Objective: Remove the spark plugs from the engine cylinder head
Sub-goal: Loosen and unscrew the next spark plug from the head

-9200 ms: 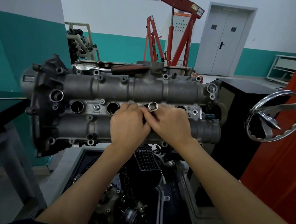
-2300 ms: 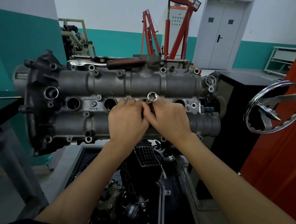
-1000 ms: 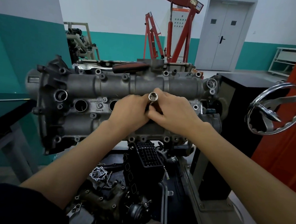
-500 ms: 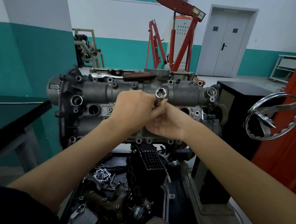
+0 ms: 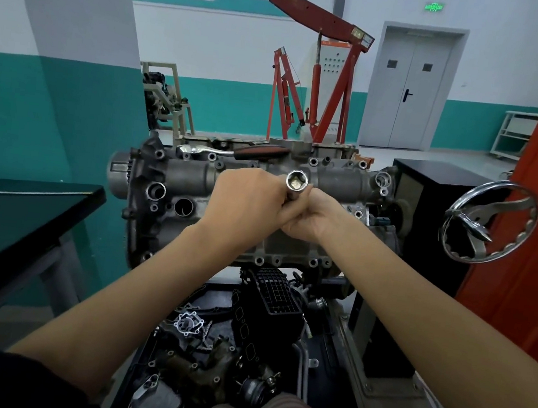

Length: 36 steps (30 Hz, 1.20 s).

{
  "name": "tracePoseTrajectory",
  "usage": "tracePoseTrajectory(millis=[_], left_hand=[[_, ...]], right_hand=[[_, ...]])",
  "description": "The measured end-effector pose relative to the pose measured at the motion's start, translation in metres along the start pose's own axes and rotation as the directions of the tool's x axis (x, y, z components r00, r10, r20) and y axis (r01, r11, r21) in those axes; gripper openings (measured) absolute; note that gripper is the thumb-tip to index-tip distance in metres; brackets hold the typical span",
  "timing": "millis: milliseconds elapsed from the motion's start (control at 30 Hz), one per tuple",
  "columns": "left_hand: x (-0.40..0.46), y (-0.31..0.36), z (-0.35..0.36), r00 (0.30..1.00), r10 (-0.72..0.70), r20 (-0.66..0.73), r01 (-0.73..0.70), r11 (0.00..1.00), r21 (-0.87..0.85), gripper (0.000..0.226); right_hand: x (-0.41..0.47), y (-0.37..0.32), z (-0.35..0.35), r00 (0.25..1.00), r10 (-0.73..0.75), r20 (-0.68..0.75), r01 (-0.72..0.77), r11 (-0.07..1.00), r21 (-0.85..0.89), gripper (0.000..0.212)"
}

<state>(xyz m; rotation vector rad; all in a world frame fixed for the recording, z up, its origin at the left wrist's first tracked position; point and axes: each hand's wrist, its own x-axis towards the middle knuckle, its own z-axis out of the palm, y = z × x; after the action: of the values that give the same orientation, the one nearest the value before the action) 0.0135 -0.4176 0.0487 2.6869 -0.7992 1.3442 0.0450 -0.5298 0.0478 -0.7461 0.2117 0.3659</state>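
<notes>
The engine head (image 5: pixel 261 203) sits on its stand with its long side running left to right. In front of its middle, a metal socket tube (image 5: pixel 296 186) points its open end up toward the camera. The left hand (image 5: pixel 248 201) is wrapped round the tube; the right hand (image 5: pixel 309 218) is curled round it just below, touching the left.

Socket (image 5: pixel 297 184) shiny metal; cylinder head (image 5: pixel 336 181) matt cast metal.

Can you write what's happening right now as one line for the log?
step: pulling spark plug | left hand: grips socket | right hand: grips socket lower down | engine head: on stand | ratchet: on top, untouched
</notes>
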Motion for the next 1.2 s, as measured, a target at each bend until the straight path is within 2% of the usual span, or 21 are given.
tracePoseTrajectory(millis=[100,200,300,433,533,633,700,800,867,1033,1133,1200], left_hand=[[0.000,-0.001,-0.005,0.999,-0.032,-0.012,0.031,0.998,-0.046,0.051],[0.002,0.002,-0.014,0.999,-0.041,-0.029,0.038,0.994,-0.099,0.061],[0.001,0.000,-0.007,1.000,-0.020,-0.008,0.019,0.999,-0.046,0.057],[-0.002,-0.006,0.003,0.999,-0.005,-0.032,0.006,1.000,0.014,0.048],[-0.001,-0.012,0.008,0.998,0.027,-0.064,-0.030,0.999,-0.043,0.039],[0.003,-0.011,0.009,0.996,-0.010,-0.088,0.001,0.995,-0.098,0.041],[0.004,-0.009,0.009,0.994,-0.029,-0.104,0.014,0.990,-0.143,0.041],[0.000,-0.006,0.011,0.996,-0.008,-0.091,-0.004,0.991,-0.135,0.048],[0.001,-0.005,0.013,0.995,0.017,-0.093,-0.029,0.992,-0.122,0.047],[-0.004,-0.012,0.018,0.999,-0.037,-0.005,0.037,0.992,-0.121,0.042],[-0.015,-0.011,0.024,1.000,0.019,0.009,-0.018,0.988,-0.151,0.034],[-0.015,-0.007,0.026,0.999,0.039,-0.018,-0.041,0.987,-0.157,0.039]], right_hand=[[0.003,0.001,0.003,0.999,-0.002,-0.052,0.004,0.999,0.038,0.041],[0.005,0.005,0.003,0.997,0.005,-0.073,-0.002,0.999,0.041,0.051],[0.006,0.008,0.002,0.995,-0.001,-0.105,0.006,0.999,0.047,0.042],[0.007,0.010,0.004,0.995,-0.033,-0.096,0.024,0.995,-0.095,0.024],[0.002,0.006,0.005,0.994,-0.003,-0.113,-0.008,0.995,-0.099,0.032],[-0.003,0.002,0.004,0.985,0.002,-0.172,-0.018,0.996,-0.087,0.030],[-0.003,0.003,-0.001,0.978,-0.065,-0.197,0.022,0.977,-0.213,0.029],[0.001,0.007,-0.015,0.951,-0.250,-0.183,0.137,0.868,-0.477,0.025],[0.003,0.007,-0.026,0.936,-0.322,-0.140,0.178,0.778,-0.602,0.018],[0.006,0.013,-0.043,0.923,-0.378,-0.068,0.209,0.644,-0.736,0.021],[0.009,0.013,-0.045,0.893,-0.448,-0.045,0.258,0.592,-0.764,0.021],[0.012,0.013,-0.050,0.848,-0.529,0.041,0.311,0.434,-0.846,0.016]])
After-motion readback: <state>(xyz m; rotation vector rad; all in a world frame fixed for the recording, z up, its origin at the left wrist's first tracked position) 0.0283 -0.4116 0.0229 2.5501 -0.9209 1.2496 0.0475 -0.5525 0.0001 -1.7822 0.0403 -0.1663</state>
